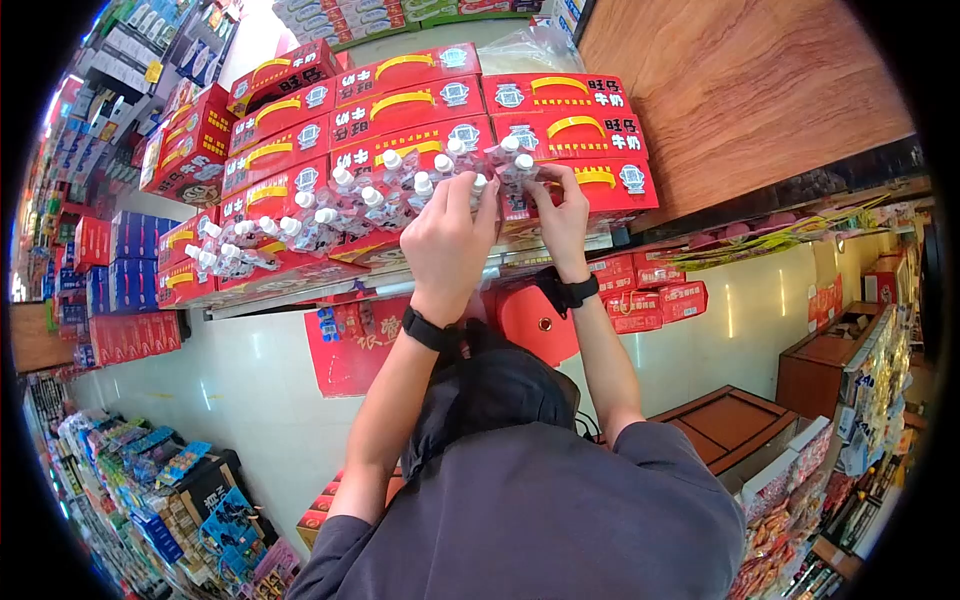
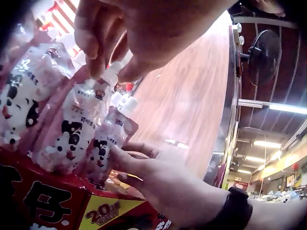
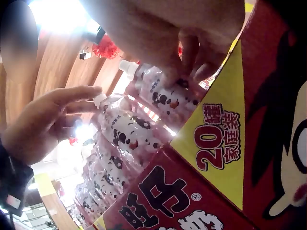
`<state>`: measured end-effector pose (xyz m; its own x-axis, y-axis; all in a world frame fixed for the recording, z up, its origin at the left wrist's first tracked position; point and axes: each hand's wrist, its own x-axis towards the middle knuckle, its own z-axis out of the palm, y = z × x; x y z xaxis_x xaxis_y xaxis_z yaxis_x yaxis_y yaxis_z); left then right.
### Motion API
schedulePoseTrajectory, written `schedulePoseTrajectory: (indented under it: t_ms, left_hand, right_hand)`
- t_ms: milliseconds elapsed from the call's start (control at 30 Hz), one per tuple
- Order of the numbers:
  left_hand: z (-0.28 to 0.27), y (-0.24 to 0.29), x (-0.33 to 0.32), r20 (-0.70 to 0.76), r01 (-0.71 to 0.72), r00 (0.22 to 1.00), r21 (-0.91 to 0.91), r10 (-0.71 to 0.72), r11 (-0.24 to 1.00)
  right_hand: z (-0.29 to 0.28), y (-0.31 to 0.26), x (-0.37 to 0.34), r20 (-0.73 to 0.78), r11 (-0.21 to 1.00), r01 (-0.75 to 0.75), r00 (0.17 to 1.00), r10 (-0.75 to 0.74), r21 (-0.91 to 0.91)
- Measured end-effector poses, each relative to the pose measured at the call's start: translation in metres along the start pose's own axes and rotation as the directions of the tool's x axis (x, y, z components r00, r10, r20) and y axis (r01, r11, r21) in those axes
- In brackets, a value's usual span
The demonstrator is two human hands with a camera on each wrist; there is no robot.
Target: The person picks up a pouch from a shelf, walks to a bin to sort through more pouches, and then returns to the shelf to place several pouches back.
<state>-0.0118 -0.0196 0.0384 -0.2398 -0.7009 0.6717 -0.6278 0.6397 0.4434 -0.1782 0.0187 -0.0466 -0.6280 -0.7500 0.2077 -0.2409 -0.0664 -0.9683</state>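
Observation:
Clear spout pouches with white caps and a panda-like print stand in rows on red milk cartons (image 1: 415, 105). My left hand (image 1: 450, 240) pinches the white cap of one pouch (image 2: 72, 129) near the right end of the row; the left wrist view shows fingertips and thumb at that cap. At the row's right end my right hand (image 1: 565, 220) holds the last pouch (image 3: 163, 96) low on its side, thumb and fingers around its edge. Both pouches stand upright on the carton top. The palm side of the right hand is hidden in the head view.
More pouches (image 1: 300, 220) run leftward along the cartons' front edge. A wooden board (image 1: 740, 100) lies to the right of the stack. Red cartons (image 1: 650, 295) sit low behind my right forearm, and a brown wooden cabinet (image 1: 725, 425) stands on the right. Packed shelves (image 1: 150, 490) line the left.

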Motion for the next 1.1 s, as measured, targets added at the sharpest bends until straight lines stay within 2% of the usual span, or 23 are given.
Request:
schedulePoseTrajectory:
  t_ms: [167,267,467,667,867,967,1067,1100]
  left_hand:
    - [-0.005,0.0,-0.003,0.021,0.028,0.999,-0.015,-0.028,0.999]
    - [-0.004,-0.003,-0.002,0.002,-0.007,1.0,-0.033,0.007,0.999]
    - [-0.003,-0.002,-0.001,0.032,0.015,0.999,-0.059,-0.014,0.998]
    - [-0.006,-0.002,-0.001,0.054,0.029,0.998,-0.078,-0.025,0.996]
    - [-0.003,-0.004,-0.001,0.067,0.042,0.997,-0.1,-0.036,0.994]
    - [-0.004,-0.004,-0.001,0.062,0.036,0.998,-0.12,-0.028,0.992]
    - [-0.002,-0.003,-0.001,0.057,0.042,0.998,-0.121,-0.035,0.992]
    - [-0.001,-0.003,-0.002,0.058,0.048,0.997,-0.122,-0.041,0.991]
  right_hand:
    - [0.003,0.002,0.001,-0.004,1.0,0.008,1.0,-0.008,0.02]
    - [0.007,0.0,0.001,-0.03,0.998,0.058,0.998,-0.057,0.018]
    - [0.002,0.005,0.004,0.016,0.998,0.034,0.999,-0.035,0.061]
    - [0.006,-0.006,0.002,0.004,0.995,0.063,0.998,-0.063,0.078]
    - [0.006,0.007,0.002,-0.039,0.991,0.078,0.997,-0.074,0.111]
    - [0.001,0.0,-0.002,0.005,0.991,0.059,0.998,-0.06,0.118]
    - [-0.003,0.0,-0.002,0.065,0.986,0.162,0.985,-0.159,-0.05]
    - [-0.003,-0.002,-0.002,0.076,0.993,0.115,0.991,-0.114,-0.015]
